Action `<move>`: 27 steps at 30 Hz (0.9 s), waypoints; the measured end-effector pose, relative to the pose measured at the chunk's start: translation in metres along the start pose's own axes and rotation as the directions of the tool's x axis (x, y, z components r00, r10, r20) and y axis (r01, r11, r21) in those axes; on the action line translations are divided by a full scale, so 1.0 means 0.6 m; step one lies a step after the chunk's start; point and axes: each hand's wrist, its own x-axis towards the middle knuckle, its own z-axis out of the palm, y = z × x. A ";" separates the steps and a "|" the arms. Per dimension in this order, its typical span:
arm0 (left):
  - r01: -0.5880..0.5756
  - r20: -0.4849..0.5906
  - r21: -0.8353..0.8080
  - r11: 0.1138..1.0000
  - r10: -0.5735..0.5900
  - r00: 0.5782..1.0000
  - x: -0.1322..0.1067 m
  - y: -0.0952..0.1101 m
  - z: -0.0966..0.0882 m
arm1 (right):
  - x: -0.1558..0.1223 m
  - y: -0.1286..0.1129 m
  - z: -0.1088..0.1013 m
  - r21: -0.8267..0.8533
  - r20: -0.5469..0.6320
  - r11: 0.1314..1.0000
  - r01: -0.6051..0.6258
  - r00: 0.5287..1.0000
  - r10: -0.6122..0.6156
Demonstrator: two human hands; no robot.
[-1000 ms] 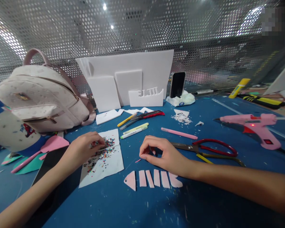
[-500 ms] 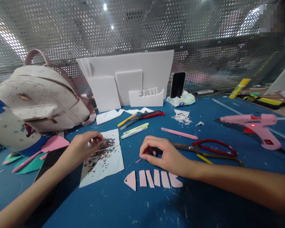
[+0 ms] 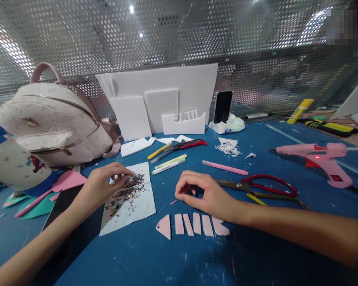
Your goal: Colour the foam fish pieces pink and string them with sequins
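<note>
My left hand (image 3: 106, 178) reaches over a white sheet of paper (image 3: 150, 198) strewn with small multicoloured beads (image 3: 134, 190). Its thumb and forefinger come together at the beads; whatever is between them is too small to see. My right hand (image 3: 201, 190) rests on the blue table, fingers curled, thumb and forefinger tips pressed together; anything pinched there cannot be made out. Just below it lies a fish cut from pink foam, in separate pieces: a head (image 3: 164, 227) with a small hole, several body strips (image 3: 197, 223) and a tail (image 3: 221, 228). A thin pink sliver (image 3: 173, 201) lies beside the right fingertips.
Red-handled scissors (image 3: 270, 184) lie behind my right wrist, with a pink glue gun (image 3: 319, 157) farther right. Pens (image 3: 170, 163) and a cutter knife (image 3: 187, 144) lie ahead. White foam boards (image 3: 193, 79), a propped phone (image 3: 223, 106) and a backpack (image 3: 53, 119) stand at the back.
My left hand has shifted slightly forward and right over the beads, its fingers stretching out a little more. My right hand and the fish pieces have stayed in place.
</note>
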 end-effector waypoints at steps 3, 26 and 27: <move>0.020 -0.015 -0.023 1.000 -0.020 1.000 -0.001 0.000 -0.002 | 0.001 -0.001 0.000 0.006 -0.002 1.000 0.003 1.000 -0.003; 0.401 0.273 -0.866 0.298 -0.390 0.879 -0.046 0.129 0.073 | -0.004 -0.004 -0.003 -0.002 -0.088 0.992 0.124 0.988 -0.124; 0.424 0.317 -0.872 0.243 -0.381 0.869 -0.049 0.131 0.076 | -0.005 -0.004 -0.003 -0.015 -0.096 0.988 0.152 0.984 -0.153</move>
